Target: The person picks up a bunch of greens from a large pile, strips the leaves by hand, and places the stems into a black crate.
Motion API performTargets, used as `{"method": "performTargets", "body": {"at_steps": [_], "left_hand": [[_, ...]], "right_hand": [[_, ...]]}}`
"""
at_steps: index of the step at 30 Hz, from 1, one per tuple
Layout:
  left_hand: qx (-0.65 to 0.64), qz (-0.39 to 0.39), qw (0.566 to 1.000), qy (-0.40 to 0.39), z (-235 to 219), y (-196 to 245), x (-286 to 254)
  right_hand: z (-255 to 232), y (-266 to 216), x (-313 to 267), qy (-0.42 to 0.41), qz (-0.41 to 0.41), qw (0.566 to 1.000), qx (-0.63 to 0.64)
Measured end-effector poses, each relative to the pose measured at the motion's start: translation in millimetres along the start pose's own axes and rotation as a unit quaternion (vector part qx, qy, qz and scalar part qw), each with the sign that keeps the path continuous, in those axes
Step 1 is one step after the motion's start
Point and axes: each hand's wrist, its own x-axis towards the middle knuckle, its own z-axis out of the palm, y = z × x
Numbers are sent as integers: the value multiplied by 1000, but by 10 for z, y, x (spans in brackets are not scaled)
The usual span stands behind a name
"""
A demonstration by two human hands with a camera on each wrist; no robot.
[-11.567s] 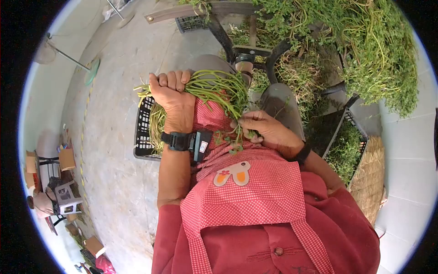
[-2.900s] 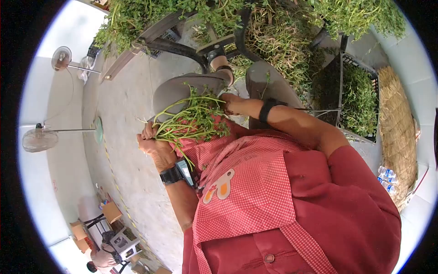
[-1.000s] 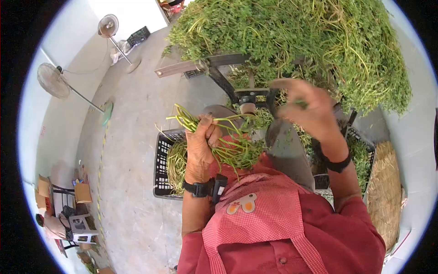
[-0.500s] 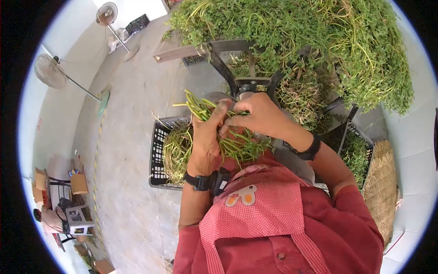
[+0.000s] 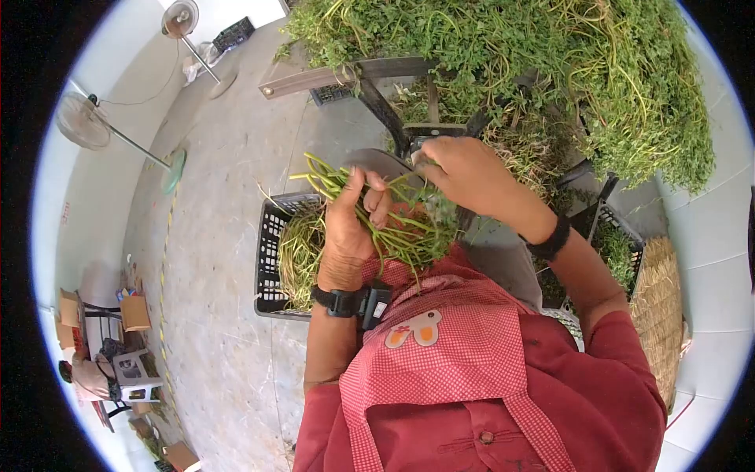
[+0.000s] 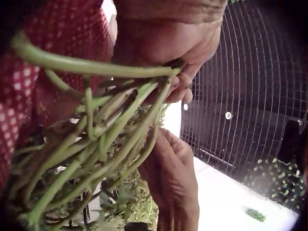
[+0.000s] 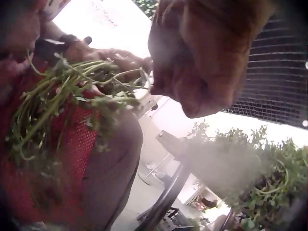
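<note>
My left hand [image 5: 350, 228] grips a bunch of long green stems [image 5: 409, 240]. Their bare ends stick out past the thumb and the leafy ends hang over the lap. My right hand [image 5: 468, 173] is up and to the right of the bunch, fingers curled. In the right wrist view, the right hand [image 7: 197, 57] has its fingertips at a thin stem [image 7: 122, 74] that reaches over from the bunch. Blurred leaves show just under it in the head view. In the left wrist view, stems [image 6: 110, 144] fan out below the left hand [image 6: 168, 43].
A black crate [image 5: 269, 267] of pale stems stands beside the left arm. A large heap of leafy greens [image 5: 503, 47] covers the table ahead, with more plants [image 5: 527, 153] beneath. Another crate [image 5: 621, 224] and a straw mat [image 5: 654, 315] lie right. Two fans [image 5: 82, 122] stand left.
A second ago my right hand was apart from the bunch at the right; it came in to the stems, then drew up and right. My left hand keeps its grip.
</note>
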Motion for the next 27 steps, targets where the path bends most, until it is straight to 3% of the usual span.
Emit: {"method": "performTargets", "body": {"at_steps": [1, 4, 5, 6, 7, 8, 9, 10, 12, 13, 16, 17, 19, 22, 27], "left_hand": [[1, -2, 1000, 0, 0, 1, -13], [20, 28, 999, 0, 16, 59, 0], [29, 32, 999, -10, 25, 88, -2], [38, 30, 999, -17, 18, 91, -37], [-1, 23, 1000, -8, 15, 78, -37], [-1, 23, 1000, -9, -8, 73, -12], [-41, 8, 999, -26, -44, 59, 16], [-81, -7, 996, -43, -60, 48, 28], [-78, -11, 996, -50, -38, 53, 30], [-74, -14, 996, -54, -33, 60, 28], [-92, -22, 993, -72, -59, 44, 40], [-92, -23, 993, -72, -65, 35, 43], [-102, -29, 993, -57, -68, 9, 47], [-72, -25, 996, -51, -87, 9, 45], [-43, -35, 998, -27, -114, 2, 22]], "right_hand": [[45, 1, -3, 53, 48, 994, -84], [140, 562, 65, 102, 111, 989, 0], [-10, 399, 56, 28, 291, 893, 342], [-8, 358, 10, 23, 293, 892, 343], [-12, 346, -41, 8, 293, 804, 517], [-20, 342, -67, -5, 279, 687, 670], [28, 356, -93, -64, 222, 697, 678], [77, 322, -127, -63, 222, 698, 678], [199, 187, -149, -146, 253, 689, 663], [252, 151, -135, -163, 243, 714, 636], [245, 127, -132, -194, 220, 706, 644], [211, 82, -128, -194, 220, 706, 645], [138, -41, -122, -161, 198, 767, 589], [304, -4, -151, -165, 218, 801, 532], [234, -120, -144, -123, 228, 797, 546]]}}
